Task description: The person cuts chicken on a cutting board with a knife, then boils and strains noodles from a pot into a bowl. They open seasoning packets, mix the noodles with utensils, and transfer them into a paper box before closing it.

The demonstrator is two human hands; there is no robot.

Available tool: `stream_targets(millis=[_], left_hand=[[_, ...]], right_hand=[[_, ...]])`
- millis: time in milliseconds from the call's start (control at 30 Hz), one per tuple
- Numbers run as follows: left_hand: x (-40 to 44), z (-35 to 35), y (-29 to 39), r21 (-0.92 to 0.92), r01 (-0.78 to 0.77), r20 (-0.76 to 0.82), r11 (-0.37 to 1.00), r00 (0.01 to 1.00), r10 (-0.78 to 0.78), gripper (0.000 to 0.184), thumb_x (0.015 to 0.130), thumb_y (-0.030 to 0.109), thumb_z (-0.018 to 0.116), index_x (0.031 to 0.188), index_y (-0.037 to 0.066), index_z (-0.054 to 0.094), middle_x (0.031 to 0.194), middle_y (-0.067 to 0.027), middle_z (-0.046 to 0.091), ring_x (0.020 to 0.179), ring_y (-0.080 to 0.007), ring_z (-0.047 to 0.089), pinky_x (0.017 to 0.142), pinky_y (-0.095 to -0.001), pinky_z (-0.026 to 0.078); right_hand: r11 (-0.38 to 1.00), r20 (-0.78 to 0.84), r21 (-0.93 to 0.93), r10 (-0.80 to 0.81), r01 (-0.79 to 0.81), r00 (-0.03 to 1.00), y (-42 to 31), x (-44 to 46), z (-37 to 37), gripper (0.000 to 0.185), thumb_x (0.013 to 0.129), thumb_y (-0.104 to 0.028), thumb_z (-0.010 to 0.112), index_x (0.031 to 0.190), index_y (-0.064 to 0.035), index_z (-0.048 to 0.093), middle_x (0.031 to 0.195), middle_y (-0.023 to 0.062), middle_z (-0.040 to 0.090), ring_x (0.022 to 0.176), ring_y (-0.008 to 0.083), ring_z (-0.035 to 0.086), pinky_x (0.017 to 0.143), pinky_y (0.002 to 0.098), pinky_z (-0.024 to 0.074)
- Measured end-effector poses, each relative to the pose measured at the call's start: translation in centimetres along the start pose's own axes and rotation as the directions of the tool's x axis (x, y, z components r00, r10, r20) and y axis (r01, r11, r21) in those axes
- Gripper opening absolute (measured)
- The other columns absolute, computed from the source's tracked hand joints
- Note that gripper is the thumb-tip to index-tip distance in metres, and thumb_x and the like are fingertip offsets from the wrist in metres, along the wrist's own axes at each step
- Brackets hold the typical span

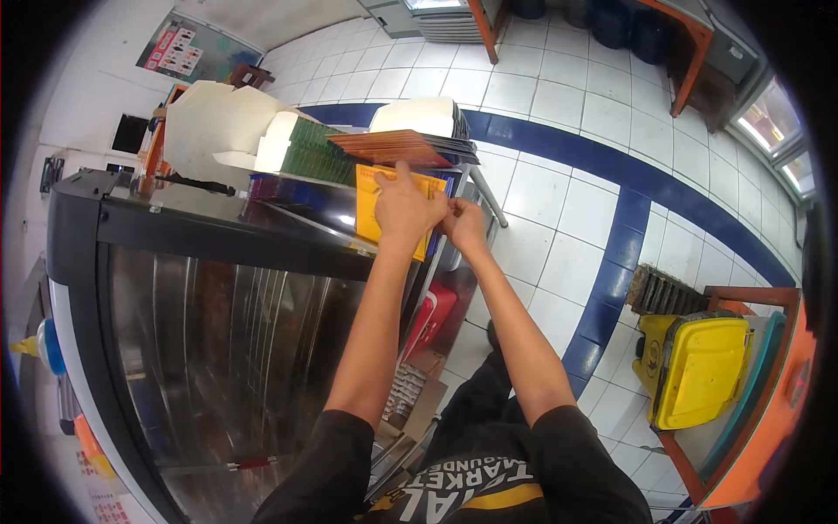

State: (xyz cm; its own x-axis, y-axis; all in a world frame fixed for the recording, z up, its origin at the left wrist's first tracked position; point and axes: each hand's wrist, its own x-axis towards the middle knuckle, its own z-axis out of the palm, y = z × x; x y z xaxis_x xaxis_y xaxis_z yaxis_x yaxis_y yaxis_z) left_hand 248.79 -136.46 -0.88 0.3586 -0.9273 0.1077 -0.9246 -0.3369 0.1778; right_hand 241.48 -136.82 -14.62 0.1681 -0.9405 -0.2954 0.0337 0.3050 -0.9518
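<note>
A flat yellow piece [367, 212], which looks like card or a folded carton, lies on top of the glass-fronted cabinet [236, 240]. My left hand [408, 207] rests palm down on it, with some fingers stretched out and apart. Close beside it, my right hand [463, 224] has its fingertips pinched together at the right edge of the yellow piece. The two hands meet there, so the exact contact is hidden. Just beyond my left fingers is a stack of orange-brown flat sheets [393, 147].
Green-edged stacked boxes [305, 150] and large cream cartons [218, 127] stand farther left on the cabinet top. A red object [428, 319] sits below its right end. On the tiled floor [559, 210] at right is a yellow-lidded bin [707, 371] beside an orange-framed table [759, 393].
</note>
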Motion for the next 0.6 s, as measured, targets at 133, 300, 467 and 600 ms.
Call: stream_targets(millis=[133,300,467,600], left_hand=[[-0.2,-1.5,-0.5,-0.004,0.089,0.027,0.996,0.996,-0.089,0.064,0.074,0.021,0.072,0.127,-0.005,0.047,0.118,-0.0392,0.051,0.096,-0.0524,0.062,0.086,-0.0521,0.053],[-2.2,-3.1,-1.0,-0.048,0.142,-0.164,0.989,0.975,-0.148,0.042,0.073,0.006,0.065,0.110,-0.009,0.051,0.105,-0.0360,0.052,0.089,-0.0513,0.061,0.084,-0.0519,0.053],[-4.8,-6.7,0.0,-0.081,0.101,-0.266,0.992,0.957,-0.119,0.027,0.074,0.004,0.061,0.099,-0.005,0.054,0.100,-0.0310,0.054,0.086,-0.0494,0.059,0.081,-0.0522,0.050],[-7.6,-10.5,1.4,-0.108,0.026,-0.322,0.994,0.945,-0.059,0.021,0.074,0.008,0.063,0.092,-0.002,0.058,0.093,-0.0258,0.060,0.090,-0.0462,0.059,0.080,-0.0527,0.047]], right_hand=[[0.997,-0.084,-0.075,-0.031,0.025,0.996,0.6,0.7,0.9,0.027,0.083,-0.025,0.065,0.086,0.0000,0.073,0.078,0.0186,0.072,0.075,0.0323,0.071,0.072,0.0403,0.0554],[0.992,-0.152,-0.126,-0.032,0.013,0.988,0.2,1.3,1.6,0.028,0.077,-0.028,0.066,0.080,-0.0002,0.072,0.078,0.0217,0.070,0.077,0.0390,0.070,0.074,0.0435,0.0551],[0.977,-0.131,-0.206,-0.089,0.061,0.987,-1.1,1.1,1.3,0.026,0.075,-0.024,0.064,0.077,0.0011,0.070,0.077,0.0242,0.068,0.078,0.0428,0.068,0.075,0.0459,0.0545],[0.969,-0.042,-0.225,-0.115,0.103,0.992,-1.0,0.7,0.8,0.028,0.082,-0.024,0.062,0.079,0.0026,0.069,0.078,0.0251,0.068,0.078,0.0427,0.068,0.075,0.0465,0.0539]])
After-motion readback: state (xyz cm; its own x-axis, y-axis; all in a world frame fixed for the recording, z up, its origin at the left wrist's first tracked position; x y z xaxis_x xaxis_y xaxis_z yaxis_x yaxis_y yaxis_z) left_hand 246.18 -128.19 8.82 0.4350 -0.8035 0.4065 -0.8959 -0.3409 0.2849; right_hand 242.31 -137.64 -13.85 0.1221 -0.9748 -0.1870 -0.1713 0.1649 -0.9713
